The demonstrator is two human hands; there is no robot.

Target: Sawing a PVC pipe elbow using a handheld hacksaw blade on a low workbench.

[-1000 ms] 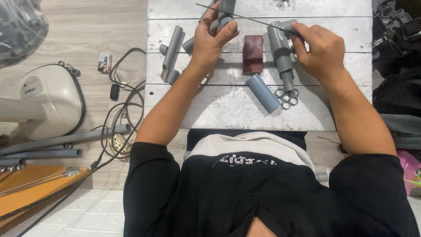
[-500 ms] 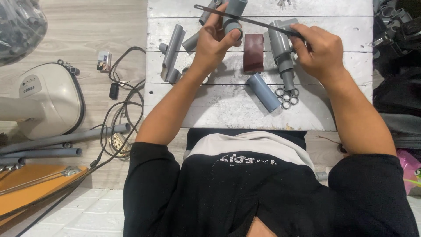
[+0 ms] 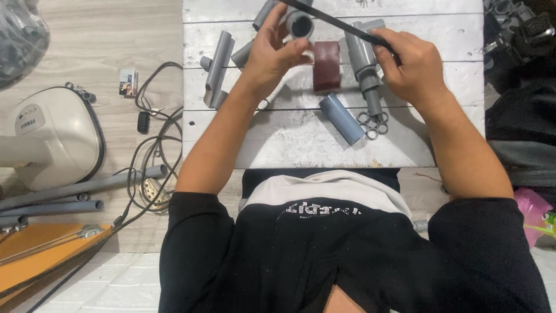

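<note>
Pipe fitting (image 3: 300,23), grey w/ open round mouth, sits up near top edge of white plank table (image 3: 289,139), pinched in left hand (image 3: 272,55). Right hand (image 3: 408,64) clamped on thin dark blade (image 3: 333,22), which slants across just above fitting's mouth. Brown sanding block (image 3: 326,65) lies between hands. Short grey tube (image 3: 341,118) & small rings (image 3: 372,123) below right hand; tall grey pipe assembly (image 3: 364,64) beside it.
</note>
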